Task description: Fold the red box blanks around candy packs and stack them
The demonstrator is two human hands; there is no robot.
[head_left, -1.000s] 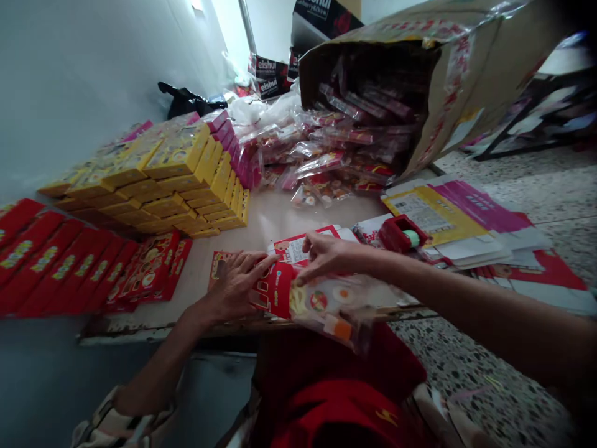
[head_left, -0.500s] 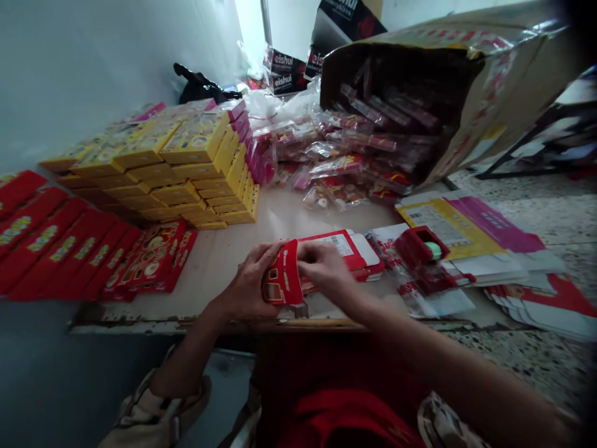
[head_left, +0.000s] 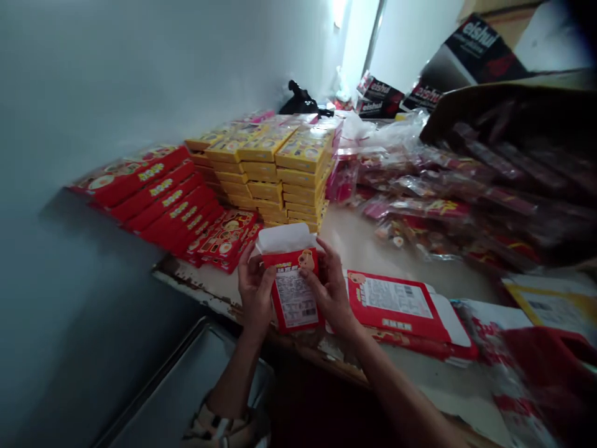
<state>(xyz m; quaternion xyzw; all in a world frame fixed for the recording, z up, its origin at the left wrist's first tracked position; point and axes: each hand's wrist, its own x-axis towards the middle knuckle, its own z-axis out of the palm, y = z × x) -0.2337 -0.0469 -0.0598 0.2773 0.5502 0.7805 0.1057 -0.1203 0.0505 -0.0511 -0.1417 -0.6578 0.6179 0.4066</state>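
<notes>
A small red cardboard box (head_left: 295, 295) with a white printed label is held upright at the table's front edge. Its white top flap (head_left: 285, 236) stands raised. My left hand (head_left: 255, 292) grips the left side, thumb on the front face. On the right side my right hand (head_left: 330, 289) holds it the same way, with its thumb near the upper corner. What is inside the box cannot be seen. Just right of my right hand lies a stack of flattened red cartons (head_left: 396, 305) with white flaps.
Leaning red boxes (head_left: 163, 199) and stacked yellow boxes (head_left: 298, 165) stand on the left. Clear-wrapped packets (head_left: 433, 193) spill from a large carton (head_left: 517, 99) at the right. A blurred dark red object (head_left: 545, 361) and yellow cartons (head_left: 550, 298) lie near the right edge.
My view has swung left, so the table's contents appear farther right. The red box has turned to show its labelled face and raised white flap, and my right hand now grips its side.
</notes>
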